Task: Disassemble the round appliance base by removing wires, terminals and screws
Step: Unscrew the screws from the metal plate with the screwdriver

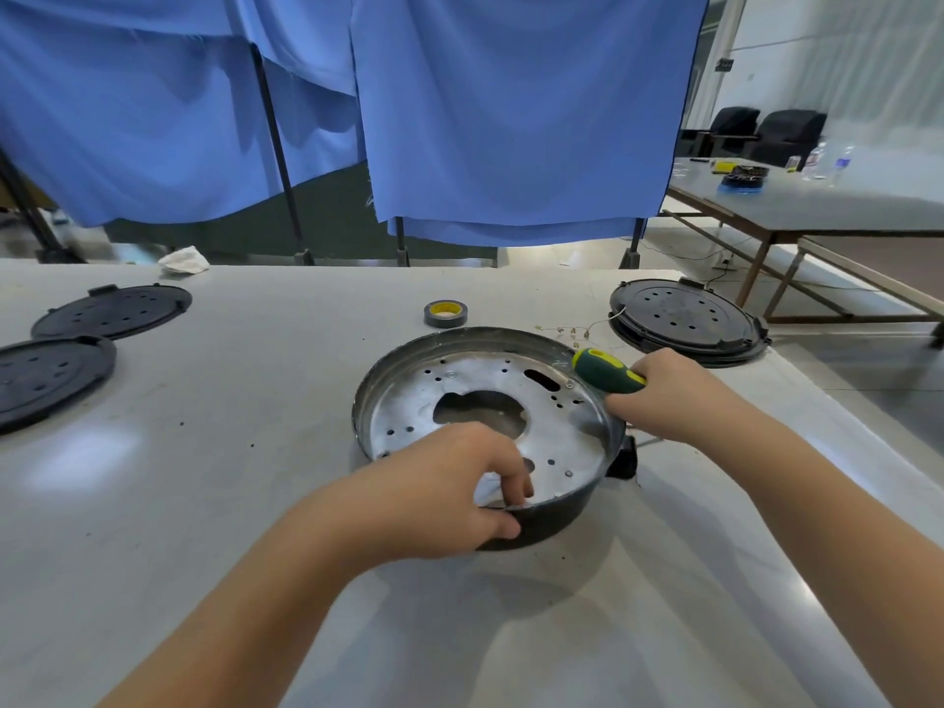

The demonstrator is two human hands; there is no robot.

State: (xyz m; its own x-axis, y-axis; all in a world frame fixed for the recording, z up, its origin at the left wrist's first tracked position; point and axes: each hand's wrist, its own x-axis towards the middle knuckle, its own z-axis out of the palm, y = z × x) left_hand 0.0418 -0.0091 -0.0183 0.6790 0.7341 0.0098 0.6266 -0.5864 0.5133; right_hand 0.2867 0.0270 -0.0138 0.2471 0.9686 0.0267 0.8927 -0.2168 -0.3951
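The round appliance base [408, 350] sits on the white table, a dark metal pan with a perforated silver plate inside and a large irregular hole at its middle. My left hand [459, 493] grips its near rim, fingers inside and thumb on the outer wall. My right hand [669, 396] rests at the right rim, closed around a green and yellow screwdriver handle [605, 370]; the shaft is not visible. A thin wire with small terminals [577, 330] lies on the table just behind the base. A small screw [569, 384] shows in the plate near the screwdriver.
A roll of grey tape [445, 313] lies behind the base. A black round cover [687, 316] lies at the right, two more black covers [112, 310] [46, 380] at the left. A crumpled white cloth [184, 260] is at the far edge. Blue curtains hang behind.
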